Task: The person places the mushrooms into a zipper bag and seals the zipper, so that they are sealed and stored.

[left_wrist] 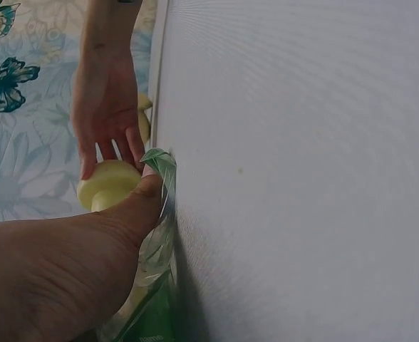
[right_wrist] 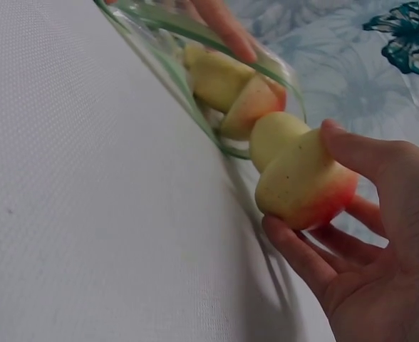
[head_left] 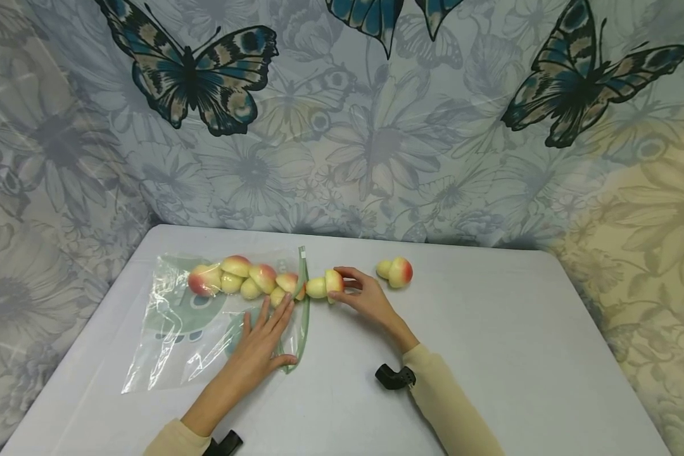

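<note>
A clear zip bag (head_left: 171, 354) with green print lies on the table, with several yellow-and-red mushroom-shaped pieces (head_left: 205, 280) inside. My left hand (head_left: 265, 342) rests on the bag near its green-edged mouth, fingers spread and fairly straight, thumb by the lower part of the edge. In my right hand (head_left: 367, 297), a toy mushroom (right_wrist: 306, 178) is pinched between thumb and fingers. Its yellow stem points into the bag's mouth (right_wrist: 188, 92), as the right wrist view shows. Part of the bagged pieces is hidden behind my left fingers.
Another toy mushroom (head_left: 400, 272) lies on the white table (head_left: 490, 354) to the right of my right hand, near the back. Butterfly-patterned fabric (head_left: 376, 126) rises behind the table. A black wrist device (head_left: 396, 377) is strapped at my right sleeve.
</note>
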### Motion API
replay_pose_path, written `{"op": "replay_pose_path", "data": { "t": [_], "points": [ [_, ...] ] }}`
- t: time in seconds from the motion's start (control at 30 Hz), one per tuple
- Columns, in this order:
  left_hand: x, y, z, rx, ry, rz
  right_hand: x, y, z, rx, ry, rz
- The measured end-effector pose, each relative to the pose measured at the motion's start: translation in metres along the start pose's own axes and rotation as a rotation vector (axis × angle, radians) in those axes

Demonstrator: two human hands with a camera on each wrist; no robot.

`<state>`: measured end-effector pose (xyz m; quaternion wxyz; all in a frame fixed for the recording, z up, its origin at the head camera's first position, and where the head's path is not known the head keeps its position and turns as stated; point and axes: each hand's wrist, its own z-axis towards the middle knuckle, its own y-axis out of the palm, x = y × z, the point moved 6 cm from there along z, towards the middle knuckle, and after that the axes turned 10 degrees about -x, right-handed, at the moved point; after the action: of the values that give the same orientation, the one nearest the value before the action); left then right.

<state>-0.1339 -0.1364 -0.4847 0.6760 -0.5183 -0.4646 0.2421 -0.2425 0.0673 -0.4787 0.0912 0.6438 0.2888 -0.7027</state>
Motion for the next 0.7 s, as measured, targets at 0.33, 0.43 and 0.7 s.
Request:
{"op": "replay_pose_path", "data": {
  "t": [0.33, 0.43, 0.7],
  "points": [
    [-0.001, 0.0, 0.001, -0.019, -0.015, 0.025, -0.002, 0.007, 0.007, 0.005, -0.037, 0.005],
    [-0.001, 0.0, 0.001, -0.01, -0.007, 0.03, -0.006, 0.009, 0.009, 0.006, -0.052, 0.015],
    [0.002, -0.002, 0.0, 0.04, 0.026, 0.031, -0.01, 0.017, 0.011, 0.041, -0.063, -0.048]
  ]
}}
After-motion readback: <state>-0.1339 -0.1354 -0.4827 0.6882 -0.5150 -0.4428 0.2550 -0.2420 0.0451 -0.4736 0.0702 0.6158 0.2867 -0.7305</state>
